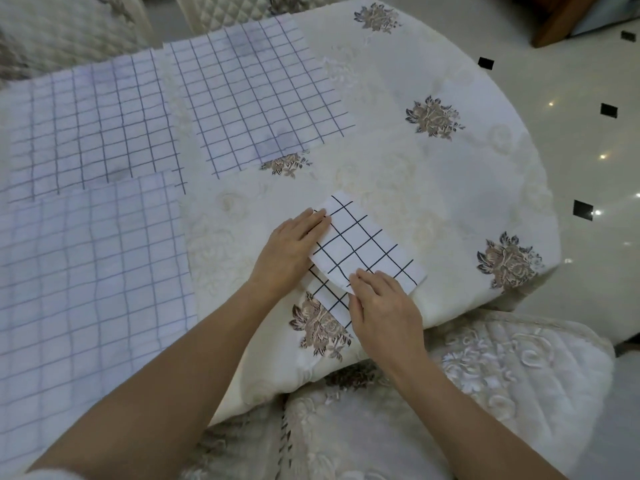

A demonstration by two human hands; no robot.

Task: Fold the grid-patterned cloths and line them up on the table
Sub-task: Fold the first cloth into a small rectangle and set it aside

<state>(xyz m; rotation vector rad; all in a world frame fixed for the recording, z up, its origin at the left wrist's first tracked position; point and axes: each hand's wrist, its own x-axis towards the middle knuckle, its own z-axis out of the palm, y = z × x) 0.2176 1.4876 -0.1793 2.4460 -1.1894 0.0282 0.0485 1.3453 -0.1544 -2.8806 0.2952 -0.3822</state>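
Note:
A small white cloth with a bold black grid point(363, 247) lies partly folded near the table's front edge, its upper layer turned over a lower layer. My left hand point(294, 247) presses flat on its left side. My right hand point(381, 306) pinches the near edge of the upper layer. Three larger pale grid-patterned cloths lie flat and unfolded: one at the far middle point(256, 95), one at the far left point(90, 126), one at the near left point(86, 271).
The round table point(450, 188) wears a cream tablecloth with brown flower motifs. A quilted chair seat point(502, 382) sits just below the table's front edge. Glossy white floor with black squares point(588, 133) lies to the right. Chair backs stand at the far side.

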